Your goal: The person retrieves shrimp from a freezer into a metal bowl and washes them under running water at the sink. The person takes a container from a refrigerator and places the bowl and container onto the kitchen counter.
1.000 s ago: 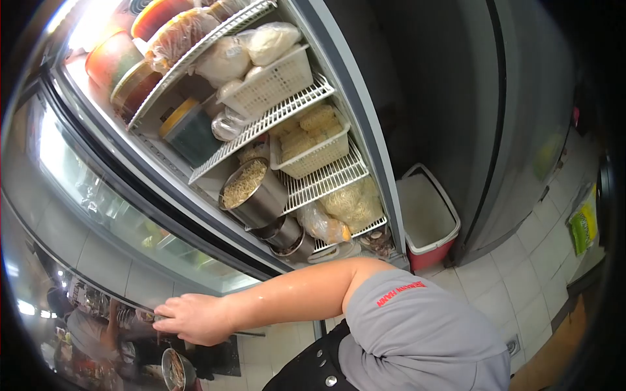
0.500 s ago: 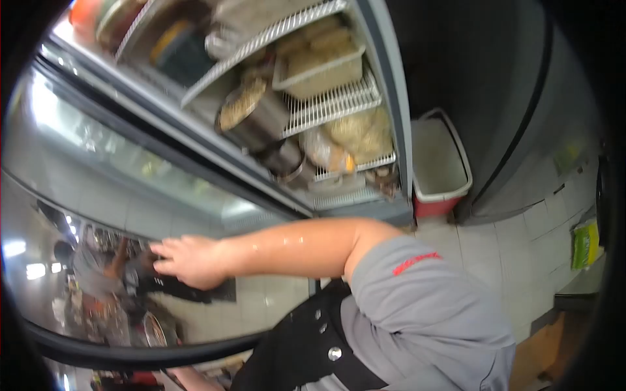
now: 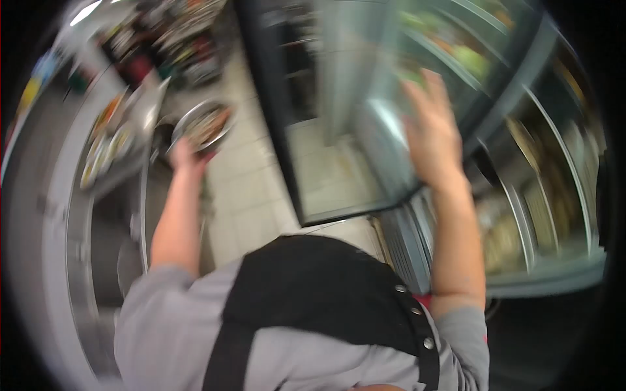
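Note:
My left hand [image 3: 184, 156] is closed on the near edge of a round metal bowl [image 3: 185, 122], held out ahead on the left. Pale pieces and an orange-red piece lie in the bowl, too blurred to name. On the right, my right hand [image 3: 433, 133] is raised with its fingers apart and nothing in it. It is against or just in front of the glass fridge door [image 3: 272, 111], which stands swung out; whether the hand touches the glass I cannot tell.
At right is the fridge interior with wire shelves [image 3: 531, 228] and blurred food. A steel counter [image 3: 124, 173] with filled containers runs along the left. Pale floor tiles [image 3: 244, 186] lie between counter and door. Cluttered shelving [image 3: 189, 45] stands at the far end.
The view has swung from the fridge shelves towards the aisle. My left hand and the bowl, earlier at the lower left edge, now show fully. My right hand remains by the door, fingers spread.

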`<state>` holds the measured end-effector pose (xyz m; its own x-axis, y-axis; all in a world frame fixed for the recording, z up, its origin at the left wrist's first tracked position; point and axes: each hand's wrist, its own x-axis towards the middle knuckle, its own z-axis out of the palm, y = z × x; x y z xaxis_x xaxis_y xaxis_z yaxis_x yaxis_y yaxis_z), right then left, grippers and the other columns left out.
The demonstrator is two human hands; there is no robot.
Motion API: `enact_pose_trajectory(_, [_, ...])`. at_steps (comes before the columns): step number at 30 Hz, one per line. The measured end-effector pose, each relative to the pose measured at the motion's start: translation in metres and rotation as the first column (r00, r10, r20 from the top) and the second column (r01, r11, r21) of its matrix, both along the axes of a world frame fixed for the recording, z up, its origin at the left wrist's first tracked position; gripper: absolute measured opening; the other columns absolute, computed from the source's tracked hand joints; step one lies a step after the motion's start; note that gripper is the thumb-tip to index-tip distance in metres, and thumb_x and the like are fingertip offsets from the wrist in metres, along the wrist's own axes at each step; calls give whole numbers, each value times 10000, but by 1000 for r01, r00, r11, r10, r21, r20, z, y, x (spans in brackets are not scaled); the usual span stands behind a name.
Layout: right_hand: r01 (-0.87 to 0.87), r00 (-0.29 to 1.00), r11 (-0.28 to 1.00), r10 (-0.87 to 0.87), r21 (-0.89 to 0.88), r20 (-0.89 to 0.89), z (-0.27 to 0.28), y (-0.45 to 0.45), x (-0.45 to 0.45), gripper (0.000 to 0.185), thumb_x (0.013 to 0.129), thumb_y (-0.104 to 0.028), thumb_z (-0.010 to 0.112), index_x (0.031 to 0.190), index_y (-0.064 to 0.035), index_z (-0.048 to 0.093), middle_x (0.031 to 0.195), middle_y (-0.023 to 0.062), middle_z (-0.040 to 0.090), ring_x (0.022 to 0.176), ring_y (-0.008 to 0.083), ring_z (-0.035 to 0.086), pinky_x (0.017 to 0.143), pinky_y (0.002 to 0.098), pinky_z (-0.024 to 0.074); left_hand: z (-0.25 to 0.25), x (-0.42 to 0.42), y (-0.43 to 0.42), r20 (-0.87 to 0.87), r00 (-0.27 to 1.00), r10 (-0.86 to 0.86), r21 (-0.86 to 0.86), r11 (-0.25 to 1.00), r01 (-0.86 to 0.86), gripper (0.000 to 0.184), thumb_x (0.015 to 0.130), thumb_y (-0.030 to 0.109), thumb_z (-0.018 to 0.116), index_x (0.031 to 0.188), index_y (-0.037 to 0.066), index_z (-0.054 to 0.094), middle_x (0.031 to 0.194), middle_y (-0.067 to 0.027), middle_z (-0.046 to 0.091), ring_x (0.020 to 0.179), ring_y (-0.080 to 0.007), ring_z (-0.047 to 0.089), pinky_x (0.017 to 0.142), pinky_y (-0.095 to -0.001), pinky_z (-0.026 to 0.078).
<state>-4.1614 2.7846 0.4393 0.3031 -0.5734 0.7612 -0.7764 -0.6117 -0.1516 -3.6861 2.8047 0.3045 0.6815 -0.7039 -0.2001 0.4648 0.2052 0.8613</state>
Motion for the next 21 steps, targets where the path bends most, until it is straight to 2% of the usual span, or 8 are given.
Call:
enact_pose_trajectory(2, [-6, 1000, 999, 7, 38, -1, -2, -4, 8, 507, 848, -26, 612, 1343, -80, 515, 1509, 185, 336, 1358, 371, 381, 1046, 430, 409, -18, 21, 1, 17, 999, -50, -4, 999, 50, 433, 922, 222, 364, 1274, -11, 459, 1164, -230, 575, 991, -380, 638, 770, -573, 577])
enact_pose_trajectory(6, [-5, 998, 1000, 7, 23, -61, 0, -19, 4, 506, 885, -30, 584, 1378, -77, 480, 1521, 198, 313, 1400, 366, 320, 1108, 409, 315, -25, 31, 6, -6, 1000, 11, 148, 989, -10, 439, 929, 252, 311, 1235, -15, 476, 1110, -220, 606, 901, -348, 664, 755, -523, 580])
enact_pose_trajectory(10, [-17, 1000, 996, 16, 90, 13, -3, -24, 22, 490, 925, -58, 567, 1402, -98, 464, 1539, 176, 291, 1406, 363, 310, 1107, 422, 305, -44, 73, 26, 58, 998, 17, 284, 958, -33, 428, 932, 259, 298, 1207, -9, 486, 1020, -198, 634, 834, -312, 667, 707, -456, 575])
enact_pose_trajectory(11, [-2, 1000, 996, 0, 89, 20, -4, -25, 26, 492, 926, -59, 568, 1405, -104, 463, 1542, 169, 288, 1409, 356, 307, 1108, 422, 303, -37, 78, 30, 93, 994, 56, 341, 936, -85, 408, 932, 245, 289, 1182, -1, 497, 915, -171, 645, 708, -279, 664, 589, -393, 544])
enact_pose_trajectory(14, [26, 1000, 999, -26, 37, 2, -10, -38, 33, 496, 929, -52, 566, 1410, -115, 462, 1548, 157, 282, 1420, 338, 291, 1115, 429, 292, -45, 123, 27, 198, 976, 86, 365, 918, -155, 396, 928, 240, 291, 1170, 10, 504, 816, -152, 643, 585, -250, 644, 459, -343, 469])
enact_pose_trajectory(15, [73, 997, 996, -74, 58, 15, -12, -41, 39, 495, 932, -43, 560, 1411, -118, 463, 1552, 154, 273, 1425, 332, 282, 1122, 434, 282, -53, 145, 21, 227, 970, 82, 346, 925, -159, 372, 919, 234, 316, 1148, 22, 519, 746, -126, 633, 502, -225, 613, 374, -322, 383])
enact_pose_trajectory(18, [167, 986, 985, -166, 41, -31, -20, -47, 63, 446, 961, -99, 542, 1401, -126, 474, 1552, 149, 268, 1424, 341, 277, 1126, 442, 279, -62, 197, -8, 268, 935, 233, 369, 871, -323, 350, 908, 231, 348, 1105, 20, 546, 713, -112, 619, 489, -216, 596, 360, -309, 374])
enact_pose_trajectory(21, [257, 966, 961, -256, 105, -21, -31, -55, 83, 431, 981, -140, 533, 1407, -135, 468, 1552, 140, 268, 1396, 316, 327, 1072, 424, 346, -71, 257, -44, 308, 926, 219, 351, 878, -324, 319, 906, 225, 348, 965, 5, 571, 715, -125, 618, 461, -186, 548, 378, -306, 365])
